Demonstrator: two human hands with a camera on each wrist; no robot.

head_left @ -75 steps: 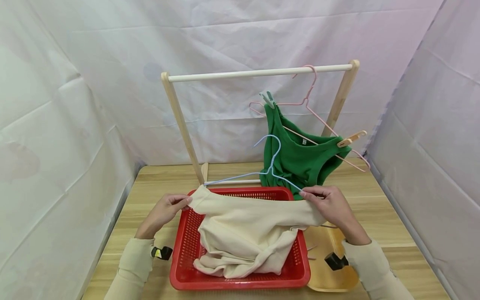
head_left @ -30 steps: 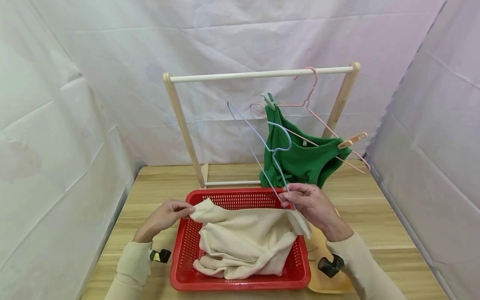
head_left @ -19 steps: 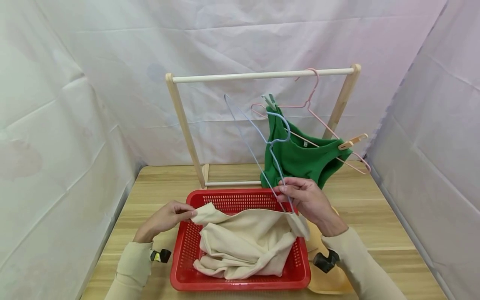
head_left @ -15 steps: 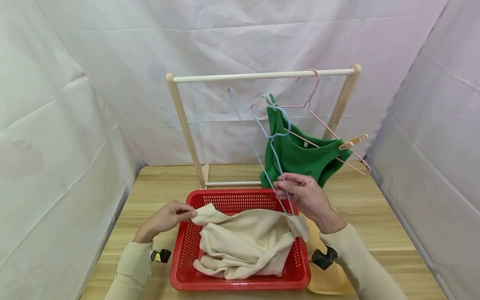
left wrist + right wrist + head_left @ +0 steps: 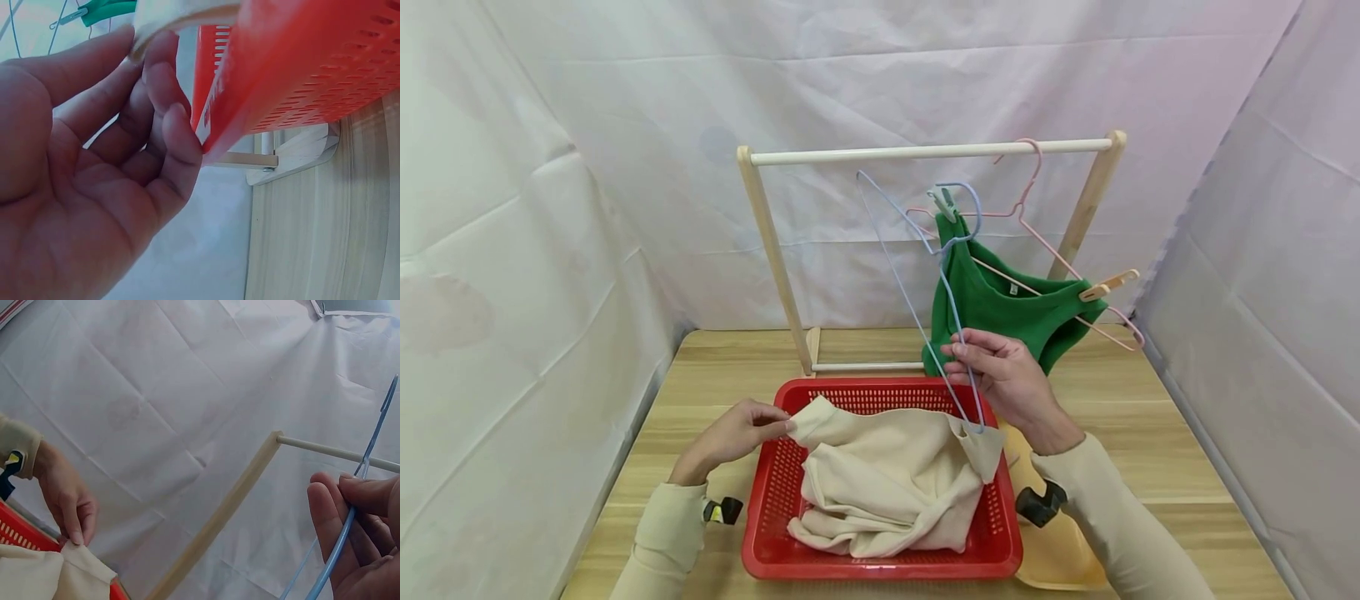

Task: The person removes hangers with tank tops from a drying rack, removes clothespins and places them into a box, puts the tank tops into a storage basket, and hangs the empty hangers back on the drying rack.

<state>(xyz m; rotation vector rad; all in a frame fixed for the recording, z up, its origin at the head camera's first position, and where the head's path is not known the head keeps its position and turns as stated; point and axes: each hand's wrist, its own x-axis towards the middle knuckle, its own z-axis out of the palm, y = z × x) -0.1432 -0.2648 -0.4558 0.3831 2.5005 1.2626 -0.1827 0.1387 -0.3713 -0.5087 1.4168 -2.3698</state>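
My left hand (image 5: 733, 437) pinches one top corner of a cream garment (image 5: 895, 467), at the left rim of a red plastic basket (image 5: 880, 572). The garment's edge stretches across the basket, and its lower folds lie bunched inside. In my right hand (image 5: 1007, 379) is a light blue hanger (image 5: 942, 252), its wire held between thumb and fingers. The hanger tilts steeply, with one end high to the left, its hook pointing up. Its lower end overlaps the garment's right corner, which droops below the right hand. The left wrist view shows the cream cloth (image 5: 187, 15) at the fingertips.
Behind the basket stands a wooden rack with a white rail (image 5: 887, 153). A green garment (image 5: 1007, 312) hangs there on a pink hanger (image 5: 1024, 200), held by a pale green peg (image 5: 943, 202) and an orange peg (image 5: 1108, 286). A yellow tray (image 5: 1060, 554) sits right of the basket.
The blue hanger has swung from lying nearly flat along the garment's edge to a steep tilt. My right hand has moved left and up, off the garment's right end. My left hand has barely moved.
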